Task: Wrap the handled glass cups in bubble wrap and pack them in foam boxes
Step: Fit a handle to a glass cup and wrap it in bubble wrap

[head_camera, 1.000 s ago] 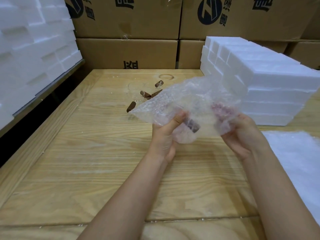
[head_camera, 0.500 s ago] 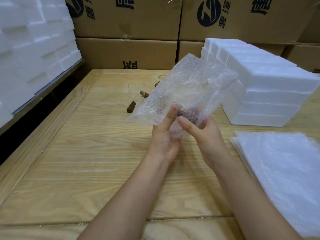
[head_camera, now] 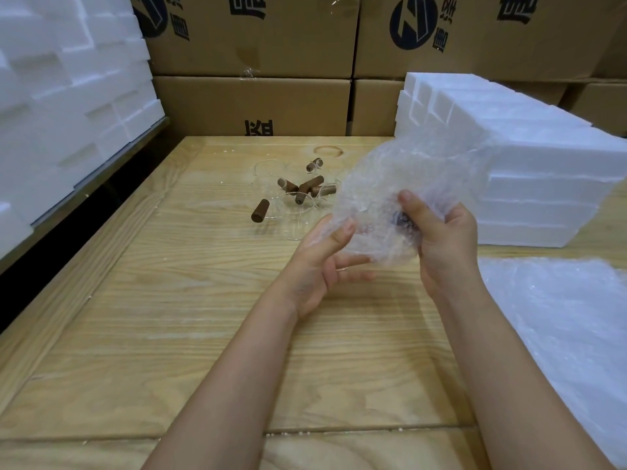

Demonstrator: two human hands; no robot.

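Clear bubble wrap (head_camera: 407, 184), brown cup handles (head_camera: 260, 211), white foam boxes (head_camera: 529, 157), tan cartons (head_camera: 258, 106).

Desk (head_camera: 169, 334): light wood, strong grain, raised border strip on L side, seam across near the bottom edge w/ white crumbs (head_camera: 298, 433) along it. Faint ring stain (head_camera: 327, 150) near the far edge. Behind the desk, brown cardboard boxes (head_camera: 258, 106) stacked 2 rows high, dark blue logo (head_camera: 412, 22) & printed characters, clear tape (head_camera: 249, 73) on one joint. L side: metal ledge (head_camera: 101, 171), dark gap (head_camera: 51, 266) btwn it & the desk.
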